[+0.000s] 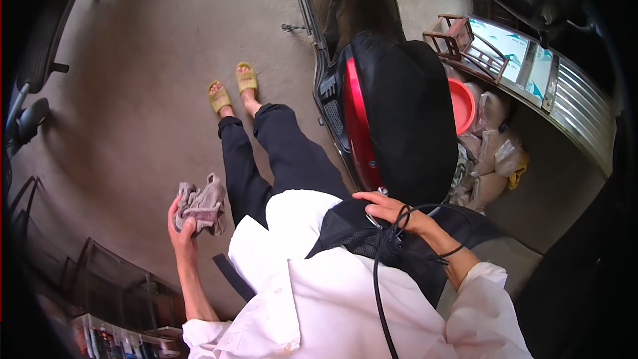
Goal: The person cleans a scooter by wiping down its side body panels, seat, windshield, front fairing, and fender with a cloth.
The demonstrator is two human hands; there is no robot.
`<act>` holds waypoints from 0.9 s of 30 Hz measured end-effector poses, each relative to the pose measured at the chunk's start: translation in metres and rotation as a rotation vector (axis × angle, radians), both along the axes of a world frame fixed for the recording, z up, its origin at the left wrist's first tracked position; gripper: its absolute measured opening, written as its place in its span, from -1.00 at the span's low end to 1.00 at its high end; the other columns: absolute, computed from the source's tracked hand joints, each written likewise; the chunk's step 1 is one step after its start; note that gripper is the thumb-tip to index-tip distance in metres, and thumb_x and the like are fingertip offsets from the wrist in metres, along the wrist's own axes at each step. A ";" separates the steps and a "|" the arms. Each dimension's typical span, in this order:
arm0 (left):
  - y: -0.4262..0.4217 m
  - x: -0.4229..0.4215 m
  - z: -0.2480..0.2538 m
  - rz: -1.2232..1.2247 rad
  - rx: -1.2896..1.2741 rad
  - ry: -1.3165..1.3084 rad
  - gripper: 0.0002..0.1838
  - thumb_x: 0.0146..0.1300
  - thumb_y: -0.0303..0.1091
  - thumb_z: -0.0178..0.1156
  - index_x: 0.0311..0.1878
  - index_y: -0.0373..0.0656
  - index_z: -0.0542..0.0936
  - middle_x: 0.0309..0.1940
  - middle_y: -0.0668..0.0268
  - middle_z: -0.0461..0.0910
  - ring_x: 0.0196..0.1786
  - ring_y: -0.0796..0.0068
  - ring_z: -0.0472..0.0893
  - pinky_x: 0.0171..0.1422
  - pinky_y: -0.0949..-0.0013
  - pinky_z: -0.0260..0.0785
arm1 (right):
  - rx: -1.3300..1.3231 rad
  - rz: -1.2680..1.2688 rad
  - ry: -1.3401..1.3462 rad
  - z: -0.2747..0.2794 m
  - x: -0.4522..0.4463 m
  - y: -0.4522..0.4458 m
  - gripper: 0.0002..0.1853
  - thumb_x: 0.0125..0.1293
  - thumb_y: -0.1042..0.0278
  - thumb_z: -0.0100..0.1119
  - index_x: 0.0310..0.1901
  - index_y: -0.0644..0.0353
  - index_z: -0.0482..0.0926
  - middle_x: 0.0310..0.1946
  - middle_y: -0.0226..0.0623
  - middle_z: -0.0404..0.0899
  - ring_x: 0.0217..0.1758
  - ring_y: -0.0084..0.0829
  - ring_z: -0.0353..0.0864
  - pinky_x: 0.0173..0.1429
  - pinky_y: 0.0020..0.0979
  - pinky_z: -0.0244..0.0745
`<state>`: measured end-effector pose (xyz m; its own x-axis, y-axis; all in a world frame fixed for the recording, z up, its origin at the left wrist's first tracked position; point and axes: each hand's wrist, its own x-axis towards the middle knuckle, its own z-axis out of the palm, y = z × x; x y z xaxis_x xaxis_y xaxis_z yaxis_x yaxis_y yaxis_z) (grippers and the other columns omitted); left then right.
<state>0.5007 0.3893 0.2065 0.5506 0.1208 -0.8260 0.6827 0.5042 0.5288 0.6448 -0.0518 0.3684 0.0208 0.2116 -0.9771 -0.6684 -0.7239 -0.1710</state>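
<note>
A crumpled greyish-pink cloth [205, 206] is held in my left hand [183, 229], out to the left of my body above the floor. My right hand [392, 211] lies at my waist over a black mesh bag [349, 229], its fingers extended and resting near a small metal piece. A black cable [377, 279] loops around by my right wrist and runs down over my white shirt. Just beyond that hand stands a red and black scooter [362, 133] with a black seat [405, 119].
Behind the scooter are a red basin [461, 106], plastic bags [490, 153], a small wooden stool [452, 36] and a metal-framed panel [505, 46]. Another vehicle [46, 40] edges the upper left. A rack [116, 279] with items stands lower left.
</note>
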 end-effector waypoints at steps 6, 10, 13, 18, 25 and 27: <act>0.008 -0.016 0.052 0.104 0.066 0.043 -0.13 0.04 -0.13 0.39 0.40 -0.32 0.31 0.21 0.06 0.49 0.24 0.23 0.55 0.40 0.24 0.34 | -0.075 0.036 0.027 -0.007 0.022 0.025 -0.24 0.34 -0.28 0.08 0.37 0.14 0.40 0.29 0.00 0.37 0.37 -0.09 0.38 0.44 -0.19 0.24; 0.005 -0.016 0.069 0.065 0.047 0.042 -0.05 0.01 -0.04 0.47 0.42 -0.27 0.29 0.23 0.10 0.48 0.27 0.22 0.52 0.41 0.20 0.35 | 0.107 0.129 0.000 -0.015 0.034 0.034 -0.27 0.38 -0.28 0.05 0.34 0.17 0.44 0.26 -0.01 0.39 0.36 -0.12 0.38 0.39 -0.26 0.31; 0.002 -0.012 0.075 0.030 0.072 0.020 -0.04 -0.01 -0.04 0.48 0.41 -0.29 0.30 0.23 0.09 0.48 0.26 0.23 0.53 0.40 0.22 0.35 | 0.128 0.216 -0.120 -0.025 0.019 0.020 -0.34 0.39 -0.20 0.02 0.32 0.13 0.45 0.19 -0.01 0.42 0.35 -0.09 0.36 0.43 -0.25 0.24; 0.003 -0.008 0.086 0.019 0.061 0.014 -0.08 0.01 -0.10 0.43 0.40 -0.32 0.30 0.21 0.06 0.49 0.24 0.22 0.55 0.40 0.23 0.35 | 0.013 0.058 -0.169 0.005 -0.005 0.019 -0.39 0.42 -0.18 -0.02 0.31 0.10 0.44 0.07 -0.05 0.42 0.23 -0.13 0.39 0.35 -0.26 0.29; 0.033 0.003 0.081 -0.035 0.012 0.016 -0.09 0.00 -0.12 0.41 0.40 -0.34 0.29 0.19 0.05 0.49 0.23 0.24 0.56 0.39 0.24 0.36 | -0.023 -0.161 -0.204 0.005 -0.078 0.042 -0.39 0.46 -0.24 -0.09 0.34 0.01 0.41 0.08 -0.20 0.40 -0.03 -0.41 0.49 0.04 -0.43 0.43; 0.047 0.003 0.084 -0.035 0.019 0.004 -0.09 0.00 -0.13 0.40 0.39 -0.34 0.29 0.19 0.05 0.50 0.23 0.24 0.56 0.39 0.24 0.36 | 0.064 -0.127 -0.183 -0.003 -0.080 0.055 -0.38 0.48 -0.22 -0.12 0.40 0.00 0.36 0.13 -0.17 0.37 -0.03 -0.42 0.48 0.03 -0.44 0.43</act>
